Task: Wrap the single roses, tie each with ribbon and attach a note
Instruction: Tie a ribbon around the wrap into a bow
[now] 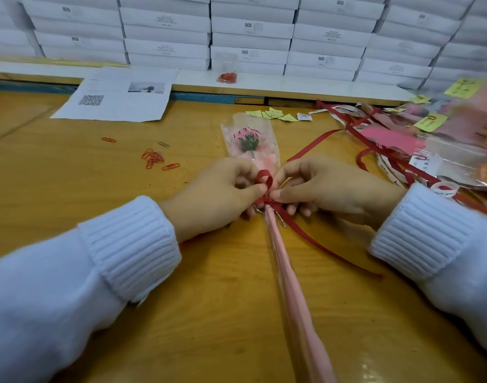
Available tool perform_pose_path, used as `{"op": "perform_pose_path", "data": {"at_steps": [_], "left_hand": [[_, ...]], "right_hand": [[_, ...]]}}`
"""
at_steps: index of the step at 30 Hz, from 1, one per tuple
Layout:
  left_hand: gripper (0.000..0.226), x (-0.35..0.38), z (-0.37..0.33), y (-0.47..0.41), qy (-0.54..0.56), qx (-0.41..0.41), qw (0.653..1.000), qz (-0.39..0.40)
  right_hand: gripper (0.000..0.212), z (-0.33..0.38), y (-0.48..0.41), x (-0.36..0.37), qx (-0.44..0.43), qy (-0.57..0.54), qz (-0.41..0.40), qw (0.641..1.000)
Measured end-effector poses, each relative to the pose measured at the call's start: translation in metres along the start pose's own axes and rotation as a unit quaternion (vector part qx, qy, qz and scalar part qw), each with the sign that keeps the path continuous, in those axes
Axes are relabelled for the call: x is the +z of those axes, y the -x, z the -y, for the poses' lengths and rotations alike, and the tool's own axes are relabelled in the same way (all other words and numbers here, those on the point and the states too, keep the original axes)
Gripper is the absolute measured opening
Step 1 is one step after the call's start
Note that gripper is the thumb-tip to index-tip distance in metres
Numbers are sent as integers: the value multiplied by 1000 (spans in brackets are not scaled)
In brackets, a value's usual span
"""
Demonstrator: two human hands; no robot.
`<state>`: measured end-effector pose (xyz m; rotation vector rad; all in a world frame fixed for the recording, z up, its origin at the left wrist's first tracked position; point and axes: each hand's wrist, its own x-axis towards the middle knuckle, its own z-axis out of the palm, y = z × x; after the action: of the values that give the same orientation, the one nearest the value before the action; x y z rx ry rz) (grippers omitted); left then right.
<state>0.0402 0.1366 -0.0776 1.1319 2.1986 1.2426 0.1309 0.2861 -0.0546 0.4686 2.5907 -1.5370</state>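
A single pink rose in a clear and pink wrapper [250, 139] lies on the wooden table, its head away from me and its long pink stem [286, 275] running toward me. A red ribbon [265, 180] is wound round the wrapper's neck, with a small loop standing up between my hands. My left hand [217, 194] pinches the ribbon at the knot from the left. From the right, my right hand [328, 189] pinches the same knot. Ribbon tails trail off to the right.
Red paper clips [153, 158] lie scattered to the left. Small yellow notes [272, 114] sit beyond the rose. Finished wrapped roses with notes and loose ribbons [419, 139] pile up at the right. A printed sheet [118, 95] and stacked white boxes [250, 31] stand at the back.
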Motion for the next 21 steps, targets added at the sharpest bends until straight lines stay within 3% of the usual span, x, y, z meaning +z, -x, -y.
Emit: {"op": "perform_pose_path", "data": {"at_steps": [4,12,21], "left_hand": [[20,-2,3,-2,-4,-5,1000,-29],[13,-3,7,-5,-95,26,991,-85],[14,-8,9,-3,-104,44,988,-103]], "right_hand": [[4,-3,-1,2,2,-11,-19,1000],[7,0,-4,0,63,-162,-38,984],[16,0,-3,0,56,-131,-43,989]]}}
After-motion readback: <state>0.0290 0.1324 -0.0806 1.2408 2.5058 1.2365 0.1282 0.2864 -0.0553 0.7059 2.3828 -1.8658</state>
